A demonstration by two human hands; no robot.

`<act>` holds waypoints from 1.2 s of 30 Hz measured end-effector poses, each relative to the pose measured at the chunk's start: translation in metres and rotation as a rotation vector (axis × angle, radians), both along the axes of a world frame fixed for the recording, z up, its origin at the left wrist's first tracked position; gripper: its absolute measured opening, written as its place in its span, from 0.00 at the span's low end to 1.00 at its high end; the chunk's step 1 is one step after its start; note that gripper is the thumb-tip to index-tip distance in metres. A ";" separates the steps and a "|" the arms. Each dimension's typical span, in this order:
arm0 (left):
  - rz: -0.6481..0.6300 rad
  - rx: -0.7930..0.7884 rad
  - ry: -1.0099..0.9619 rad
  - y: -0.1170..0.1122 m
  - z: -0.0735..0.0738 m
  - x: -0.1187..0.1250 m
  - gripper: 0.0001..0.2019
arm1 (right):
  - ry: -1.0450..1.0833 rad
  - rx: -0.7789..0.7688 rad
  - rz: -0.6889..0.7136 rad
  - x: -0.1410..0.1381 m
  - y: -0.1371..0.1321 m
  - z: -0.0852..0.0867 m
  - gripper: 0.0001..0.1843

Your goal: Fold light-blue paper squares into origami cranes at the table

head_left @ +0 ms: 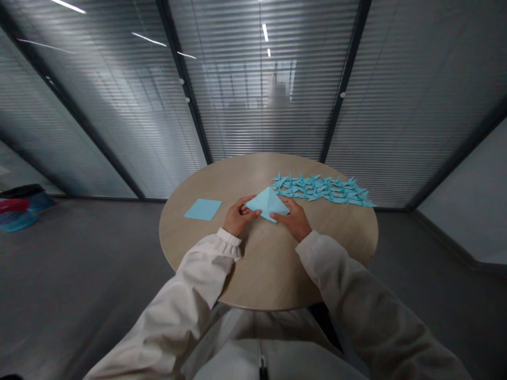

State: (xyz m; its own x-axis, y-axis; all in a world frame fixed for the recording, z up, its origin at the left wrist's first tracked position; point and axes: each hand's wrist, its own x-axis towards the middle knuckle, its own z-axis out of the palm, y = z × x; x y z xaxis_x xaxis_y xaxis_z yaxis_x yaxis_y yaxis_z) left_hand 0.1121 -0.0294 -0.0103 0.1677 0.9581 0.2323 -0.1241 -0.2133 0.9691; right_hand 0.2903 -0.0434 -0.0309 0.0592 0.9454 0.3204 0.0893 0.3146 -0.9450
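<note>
Between both hands, above the middle of the round table, is a light blue sheet of origami paper (268, 201), partly folded, with a peak pointing away from me and creases running down it. My left hand (239, 215) grips its left corner, thumb on the near side and fingers curled behind. On the right corner, my right hand (293, 217) pinches the paper with the thumb along its lower edge. To the left lies a flat blue paper stack or sheet (203, 209). Several folded blue paper cranes (320, 188) sit in rows at the back right.
The round wooden table (269, 274) stands before a glass wall with blinds (257, 121). Baskets (18, 211), blue with red and black on top, rest on the grey floor (111, 253) at far left. A white wall (471, 200) rises at right.
</note>
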 end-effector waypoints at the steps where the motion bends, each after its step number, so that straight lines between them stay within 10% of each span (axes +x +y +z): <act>1: 0.001 0.010 -0.013 0.000 0.000 0.000 0.31 | -0.001 -0.019 0.015 0.000 0.000 0.000 0.24; 36: 0.029 -0.127 -0.098 0.002 0.000 -0.003 0.17 | 0.101 -0.060 0.141 0.000 -0.002 0.002 0.34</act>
State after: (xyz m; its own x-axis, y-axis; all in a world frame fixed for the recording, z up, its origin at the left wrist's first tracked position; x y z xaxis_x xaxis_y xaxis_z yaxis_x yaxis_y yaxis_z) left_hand 0.1089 -0.0269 -0.0107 0.1217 0.9850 0.1224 -0.2148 -0.0942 0.9721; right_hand 0.2901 -0.0458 -0.0292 -0.0459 0.9640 0.2619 -0.0477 0.2598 -0.9645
